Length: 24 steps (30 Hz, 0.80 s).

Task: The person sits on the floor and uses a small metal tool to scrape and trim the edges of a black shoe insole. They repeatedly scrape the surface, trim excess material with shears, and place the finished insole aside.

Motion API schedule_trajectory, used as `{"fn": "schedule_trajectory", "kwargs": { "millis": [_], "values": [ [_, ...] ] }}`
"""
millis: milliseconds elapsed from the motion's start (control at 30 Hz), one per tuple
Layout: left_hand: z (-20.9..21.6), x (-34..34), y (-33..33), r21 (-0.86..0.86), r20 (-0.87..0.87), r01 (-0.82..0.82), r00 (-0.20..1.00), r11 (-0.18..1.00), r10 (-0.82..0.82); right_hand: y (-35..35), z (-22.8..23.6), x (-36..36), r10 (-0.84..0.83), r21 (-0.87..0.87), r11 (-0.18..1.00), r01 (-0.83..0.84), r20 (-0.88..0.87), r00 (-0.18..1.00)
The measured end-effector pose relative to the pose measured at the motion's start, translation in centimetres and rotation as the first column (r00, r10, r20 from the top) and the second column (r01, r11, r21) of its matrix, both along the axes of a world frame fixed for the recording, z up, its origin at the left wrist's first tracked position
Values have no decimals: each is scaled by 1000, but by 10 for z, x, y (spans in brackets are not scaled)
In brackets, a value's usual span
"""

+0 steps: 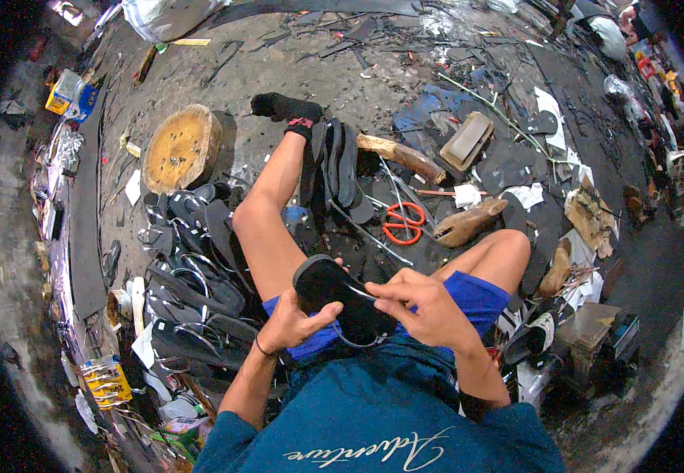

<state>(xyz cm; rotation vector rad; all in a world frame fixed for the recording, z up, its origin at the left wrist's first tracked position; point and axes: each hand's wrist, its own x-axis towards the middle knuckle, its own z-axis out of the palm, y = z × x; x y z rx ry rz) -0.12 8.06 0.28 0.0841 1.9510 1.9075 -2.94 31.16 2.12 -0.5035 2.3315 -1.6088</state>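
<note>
Over my lap I have a black sandal [332, 293] with a thin light-edged strap. My left hand [295, 322] grips its left side, the thumb lying on top of the sole and the other fingers hidden beneath. At the sandal's right edge, my right hand [421, 306] pinches the strap [360, 293] between thumb and fingers. Beyond my knees, several black soles [340, 165] stand on edge in a row by my foot. Red-handled scissors [403, 223] lie to the right of them.
A heap of black sandals [200, 292] lies at my left, with a round wooden block [180, 150] beyond it. Ahead to the right are a curved wooden piece [405, 156], a shaped wooden form [470, 221] and a rectangular block [466, 140]. Scraps litter the ground.
</note>
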Motion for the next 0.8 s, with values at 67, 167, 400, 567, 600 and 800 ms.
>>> {"fn": "schedule_trajectory", "kwargs": {
  "millis": [67,167,400,567,600,800],
  "values": [
    [-2,-1,2,6,-49,24,999,1000,-23,-2,-5,-3,-80,-66,992,109,345,935],
    [-1,-6,5,30,-24,-48,999,998,48,-11,-15,-8,-98,-188,957,223,514,852],
    [11,6,42,251,336,-750,660,612,672,15,-26,-37,-284,111,953,281,9,959],
    [-10,32,18,434,766,-675,625,597,150,43,-23,-79,-167,28,984,175,-189,968],
    [-18,36,14,496,684,-563,722,661,103,44,-21,-83,-96,30,994,104,-190,977],
    [-36,49,32,505,642,-454,766,734,31,36,-18,-92,-11,-65,998,-5,-254,967]
  ]
}}
